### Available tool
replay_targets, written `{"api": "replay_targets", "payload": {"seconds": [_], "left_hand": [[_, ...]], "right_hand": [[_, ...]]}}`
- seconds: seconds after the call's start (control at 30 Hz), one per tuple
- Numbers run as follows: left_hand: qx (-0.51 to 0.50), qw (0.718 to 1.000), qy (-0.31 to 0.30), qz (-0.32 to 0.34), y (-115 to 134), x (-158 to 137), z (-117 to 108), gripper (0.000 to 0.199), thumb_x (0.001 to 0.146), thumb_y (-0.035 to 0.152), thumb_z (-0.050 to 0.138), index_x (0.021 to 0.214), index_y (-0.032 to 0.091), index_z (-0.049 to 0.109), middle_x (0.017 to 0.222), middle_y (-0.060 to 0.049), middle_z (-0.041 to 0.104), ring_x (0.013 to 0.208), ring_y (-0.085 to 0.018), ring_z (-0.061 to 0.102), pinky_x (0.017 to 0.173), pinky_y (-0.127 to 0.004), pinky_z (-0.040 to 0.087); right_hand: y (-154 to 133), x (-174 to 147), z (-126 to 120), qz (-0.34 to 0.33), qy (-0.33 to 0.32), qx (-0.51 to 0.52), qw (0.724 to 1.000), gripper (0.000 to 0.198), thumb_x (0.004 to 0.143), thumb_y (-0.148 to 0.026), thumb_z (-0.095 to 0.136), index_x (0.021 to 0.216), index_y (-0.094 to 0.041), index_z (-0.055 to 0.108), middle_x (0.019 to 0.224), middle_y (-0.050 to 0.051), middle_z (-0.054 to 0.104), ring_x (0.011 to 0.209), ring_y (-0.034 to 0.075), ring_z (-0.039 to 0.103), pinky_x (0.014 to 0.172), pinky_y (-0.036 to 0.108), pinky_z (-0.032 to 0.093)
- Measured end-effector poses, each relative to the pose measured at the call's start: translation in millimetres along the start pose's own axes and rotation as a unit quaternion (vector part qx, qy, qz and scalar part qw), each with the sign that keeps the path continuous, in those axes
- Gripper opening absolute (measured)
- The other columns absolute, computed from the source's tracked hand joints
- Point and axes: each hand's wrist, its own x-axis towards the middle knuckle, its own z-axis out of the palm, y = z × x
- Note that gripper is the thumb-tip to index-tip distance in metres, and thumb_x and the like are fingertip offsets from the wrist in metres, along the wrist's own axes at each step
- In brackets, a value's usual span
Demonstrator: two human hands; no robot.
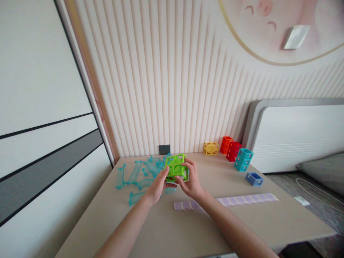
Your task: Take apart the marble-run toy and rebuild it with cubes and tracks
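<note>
Between my two hands is a bright green openwork plastic block (176, 166), lifted above the table and tilted toward me. My left hand (159, 184) grips its lower left side, thumb on the front face. The fingers of my right hand (191, 178) wrap its right side, with the thumb at the bottom edge. Behind and left of the block lie several clear teal track pieces (134, 172), partly hidden by my left hand. A strip of lilac tiles (242, 200) lies under my right forearm.
Along the table's (150, 229) back right stand a yellow block (211, 148), an orange block (226, 144), a red block (233, 151), a teal block (243, 159) and a low blue frame (254, 178). A ribbed wall with a black socket (164, 149) rises behind.
</note>
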Motion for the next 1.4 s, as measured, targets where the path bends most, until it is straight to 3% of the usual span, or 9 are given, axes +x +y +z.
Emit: {"api": "replay_targets", "payload": {"seconds": [0.1,0.23,0.43,0.6,0.73,0.9,1.07,1.17,1.4], "left_hand": [[-0.025,0.996,0.079,0.042,-7.2,1.7,0.8,0.054,0.081,0.054,0.074,0.121,0.019,0.063,0.117,-0.012,0.072,0.095,-0.025,0.073,0.072,-0.033,0.061],[-0.004,0.984,0.146,0.103,-19.1,1.9,-5.1,0.067,0.078,0.052,0.077,0.135,0.026,0.051,0.127,-0.009,0.067,0.103,-0.026,0.071,0.076,-0.034,0.061],[0.035,0.982,0.142,0.123,-23.4,-3.9,-6.3,0.076,0.078,0.049,0.077,0.142,0.03,0.04,0.125,-0.007,0.066,0.112,-0.026,0.067,0.091,-0.036,0.058],[0.065,0.975,0.15,0.147,-24.8,-9.2,-4.3,0.073,0.082,0.047,0.073,0.142,0.029,0.036,0.133,-0.009,0.062,0.121,-0.027,0.063,0.101,-0.036,0.052],[0.081,0.975,0.138,0.153,-30.6,-11.6,-3.3,0.073,0.082,0.05,0.073,0.141,0.028,0.036,0.138,-0.011,0.058,0.126,-0.028,0.059,0.102,-0.037,0.05],[0.105,0.975,0.146,0.134,-35.1,-12.6,-1.9,0.053,0.083,0.056,0.07,0.123,0.025,0.055,0.123,-0.011,0.067,0.117,-0.029,0.063,0.1,-0.04,0.051],[0.09,0.981,0.11,0.131,-28.9,-15.1,-1.2,0.053,0.082,0.059,0.07,0.119,0.023,0.059,0.121,-0.009,0.068,0.116,-0.029,0.063,0.101,-0.039,0.05],[0.1,0.977,0.131,0.137,-27.4,-14.2,-1.0,0.052,0.082,0.061,0.069,0.117,0.023,0.059,0.115,-0.008,0.069,0.111,-0.027,0.066,0.098,-0.038,0.052],[0.092,0.957,0.225,0.158,-20.4,-7.7,-9.1,0.049,0.085,0.061,0.065,0.117,0.026,0.054,0.113,-0.007,0.072,0.103,-0.024,0.071,0.089,-0.035,0.056]], "right_hand": [[-0.9,-7.8,-0.7,0.0,-0.062,0.003,0.998,0.047,0.092,-0.033,0.061,0.135,-0.024,0.044,0.137,0.016,0.047,0.131,0.031,0.048,0.109,0.049,0.044],[4.2,-12.1,1.7,0.04,-0.093,0.017,0.995,0.053,0.096,-0.033,0.055,0.145,-0.024,0.038,0.142,0.016,0.047,0.134,0.031,0.047,0.111,0.05,0.042],[4.9,-16.1,20.5,0.124,0.015,0.071,0.99,0.054,0.095,-0.035,0.057,0.144,-0.024,0.037,0.144,0.016,0.045,0.134,0.029,0.047,0.11,0.05,0.044],[9.0,-20.6,25.9,0.217,-0.052,0.217,0.95,0.059,0.098,-0.044,0.052,0.15,-0.025,0.03,0.132,0.014,0.06,0.111,0.025,0.065,0.091,0.042,0.057],[10.8,-21.4,20.3,0.197,-0.098,0.2,0.955,0.052,0.097,-0.049,0.052,0.142,-0.024,0.046,0.129,0.011,0.064,0.121,0.027,0.059,0.103,0.045,0.049],[5.0,-19.9,18.8,0.224,-0.066,0.171,0.957,0.049,0.1,-0.055,0.044,0.138,-0.025,0.048,0.134,0.01,0.061,0.124,0.025,0.057,0.108,0.044,0.044],[7.5,-11.4,18.2,0.266,-0.055,0.192,0.943,0.053,0.098,-0.065,0.037,0.115,-0.022,0.063,0.11,0.008,0.07,0.105,0.025,0.064,0.099,0.042,0.05],[7.8,-5.5,16.1,0.294,-0.059,0.203,0.932,0.055,0.095,-0.069,0.037,0.105,-0.022,0.063,0.101,0.007,0.07,0.099,0.024,0.064,0.093,0.039,0.052],[-3.9,7.8,26.5,0.339,-0.054,0.287,0.894,0.046,0.093,-0.064,0.045,0.12,-0.027,0.042,0.074,-0.005,0.063,0.055,0.016,0.057,0.053,0.027,0.048]]}}
